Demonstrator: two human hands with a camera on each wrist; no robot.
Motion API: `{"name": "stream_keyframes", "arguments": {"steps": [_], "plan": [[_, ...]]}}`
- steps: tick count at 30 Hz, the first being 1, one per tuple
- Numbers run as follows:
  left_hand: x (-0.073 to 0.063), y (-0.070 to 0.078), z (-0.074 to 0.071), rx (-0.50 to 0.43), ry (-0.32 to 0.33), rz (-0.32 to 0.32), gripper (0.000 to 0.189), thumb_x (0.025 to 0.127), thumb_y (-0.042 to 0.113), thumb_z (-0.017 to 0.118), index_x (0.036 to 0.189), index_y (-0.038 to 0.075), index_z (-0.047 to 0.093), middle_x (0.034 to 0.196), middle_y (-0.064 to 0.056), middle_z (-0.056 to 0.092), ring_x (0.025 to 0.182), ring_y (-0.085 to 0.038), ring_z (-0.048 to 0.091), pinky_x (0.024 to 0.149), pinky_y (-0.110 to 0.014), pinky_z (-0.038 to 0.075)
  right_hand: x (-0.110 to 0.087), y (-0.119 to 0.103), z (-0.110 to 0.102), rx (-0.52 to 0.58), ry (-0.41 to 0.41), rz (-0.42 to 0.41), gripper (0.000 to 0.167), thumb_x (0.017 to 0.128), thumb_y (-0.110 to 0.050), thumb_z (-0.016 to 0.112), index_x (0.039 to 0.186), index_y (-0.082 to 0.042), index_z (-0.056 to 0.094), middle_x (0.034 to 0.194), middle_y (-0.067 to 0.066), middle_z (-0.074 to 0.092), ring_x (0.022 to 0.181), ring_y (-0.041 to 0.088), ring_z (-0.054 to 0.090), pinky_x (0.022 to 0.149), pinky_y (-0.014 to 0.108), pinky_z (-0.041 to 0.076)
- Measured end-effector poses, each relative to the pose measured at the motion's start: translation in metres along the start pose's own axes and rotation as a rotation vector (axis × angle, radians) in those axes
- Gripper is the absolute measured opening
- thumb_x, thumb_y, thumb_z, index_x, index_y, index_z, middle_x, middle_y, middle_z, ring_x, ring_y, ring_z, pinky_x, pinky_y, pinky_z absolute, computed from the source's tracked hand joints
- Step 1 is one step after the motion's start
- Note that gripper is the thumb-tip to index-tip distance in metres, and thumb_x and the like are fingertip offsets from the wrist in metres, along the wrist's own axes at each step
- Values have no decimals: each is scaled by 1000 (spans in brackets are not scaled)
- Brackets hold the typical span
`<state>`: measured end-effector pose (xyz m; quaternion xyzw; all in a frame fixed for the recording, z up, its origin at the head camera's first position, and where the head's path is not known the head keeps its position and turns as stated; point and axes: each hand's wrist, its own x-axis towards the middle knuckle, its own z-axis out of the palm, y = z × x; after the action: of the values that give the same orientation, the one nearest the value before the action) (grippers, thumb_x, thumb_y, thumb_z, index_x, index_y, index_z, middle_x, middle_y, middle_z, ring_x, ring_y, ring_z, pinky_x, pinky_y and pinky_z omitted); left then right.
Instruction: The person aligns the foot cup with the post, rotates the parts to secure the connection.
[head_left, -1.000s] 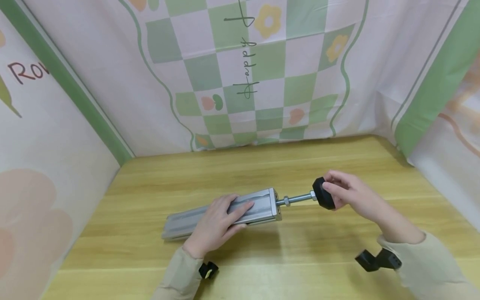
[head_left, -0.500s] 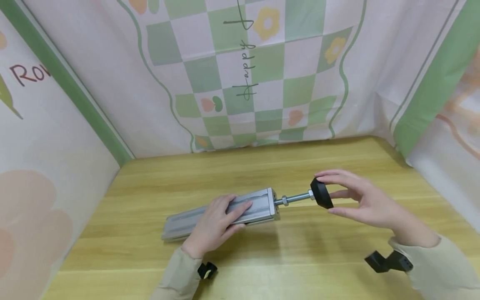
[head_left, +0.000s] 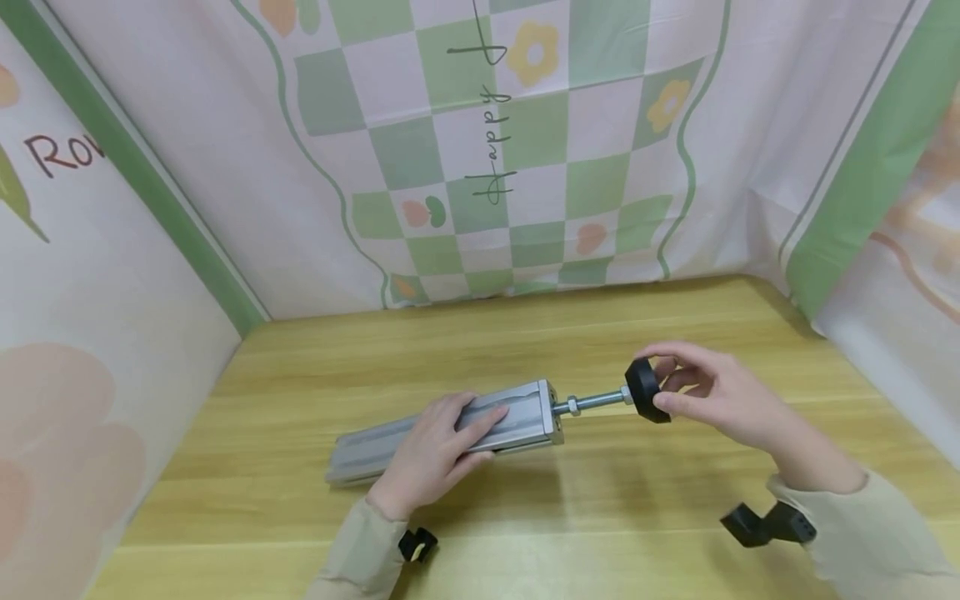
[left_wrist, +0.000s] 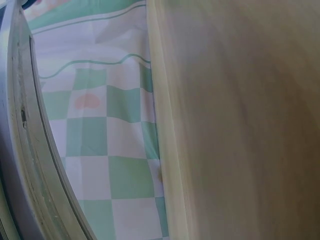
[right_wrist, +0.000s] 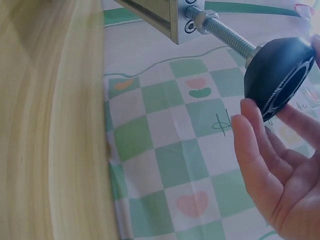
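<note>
A grey aluminium profile [head_left: 517,414] lies at a slant over the table in the head view. My left hand [head_left: 435,446] grips it from above, fingers over its top and thumb along the near side. From its right end plate sticks a threaded rod with a hex nut [head_left: 573,405], ending in a black levelling foot [head_left: 648,390]. My right hand [head_left: 720,392] holds that foot by its rim, thumb at the near side and fingers at the far side. The right wrist view shows the black foot [right_wrist: 275,75], the bare thread [right_wrist: 225,35] and fingertips at the rim.
The wooden table [head_left: 360,350] reaches back to a hanging checkered cloth [head_left: 540,192]. Printed cloth [head_left: 97,292] also hangs on the left side. Black wrist mounts [head_left: 768,525] sit on both sleeves.
My right hand's fingers spread on the foot's rim half a second ago and are now bent round it again, the hand slightly shifted. My left hand and the profile stay nearly still.
</note>
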<state>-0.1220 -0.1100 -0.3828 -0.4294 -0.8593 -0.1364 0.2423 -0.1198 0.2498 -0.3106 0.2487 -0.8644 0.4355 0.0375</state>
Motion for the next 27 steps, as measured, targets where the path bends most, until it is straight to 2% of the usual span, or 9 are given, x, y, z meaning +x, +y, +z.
{"name": "stream_keyframes", "arguments": {"steps": [4, 8, 12, 17, 21, 24, 27], "plan": [[0, 0, 0, -12, 0, -6, 49, 96, 42, 50, 141, 22, 46, 125, -16, 53, 115, -28, 53, 100, -44, 44, 2, -1, 1, -2, -17, 74, 34, 89, -6, 62, 122, -4, 54, 85, 3, 58, 72, 3, 59, 57, 25, 52], [-1, 0, 2, -9, 13, 1, 50, 100, 47, 35, 141, 22, 46, 124, -16, 53, 114, -28, 54, 99, -44, 45, 5, -4, 1, 36, -54, 156, 32, 94, -10, 56, 123, 3, 50, 81, 4, 55, 66, 7, 58, 58, 28, 54], [-1, 0, 3, -4, 17, 7, 49, 100, 47, 35, 141, 22, 46, 124, -17, 53, 114, -28, 54, 99, -44, 45, 8, -9, 1, 114, -108, 244, 26, 99, -18, 49, 114, 4, 50, 76, 6, 54, 63, 12, 58, 58, 33, 57], [-1, 0, 4, 1, 25, 11, 50, 100, 48, 31, 140, 22, 46, 123, -17, 53, 113, -28, 54, 99, -44, 45, 11, -12, 1, 219, -169, 309, 24, 102, -23, 43, 101, 1, 49, 77, 7, 58, 62, 18, 60, 61, 36, 58], [-2, 0, 4, 4, 31, 12, 50, 100, 47, 32, 140, 22, 46, 123, -17, 53, 113, -28, 54, 98, -44, 45, 11, -10, 0, 230, -184, 306, 26, 102, -23, 41, 104, 3, 48, 77, 8, 56, 64, 16, 59, 62, 36, 58], [-2, 0, 3, 1, 24, 5, 49, 100, 47, 35, 141, 23, 46, 124, -17, 53, 114, -28, 54, 99, -44, 44, 9, -7, -1, 214, -165, 273, 29, 102, -19, 40, 114, 6, 46, 84, 7, 56, 72, 10, 59, 63, 34, 58], [-2, -1, 2, -9, 16, -2, 49, 96, 41, 51, 141, 22, 46, 124, -17, 53, 115, -28, 53, 100, -45, 44, 6, -2, -2, 205, -130, 135, 28, 99, -7, 45, 125, 1, 46, 101, 1, 58, 87, 2, 60, 66, 30, 57]]}}
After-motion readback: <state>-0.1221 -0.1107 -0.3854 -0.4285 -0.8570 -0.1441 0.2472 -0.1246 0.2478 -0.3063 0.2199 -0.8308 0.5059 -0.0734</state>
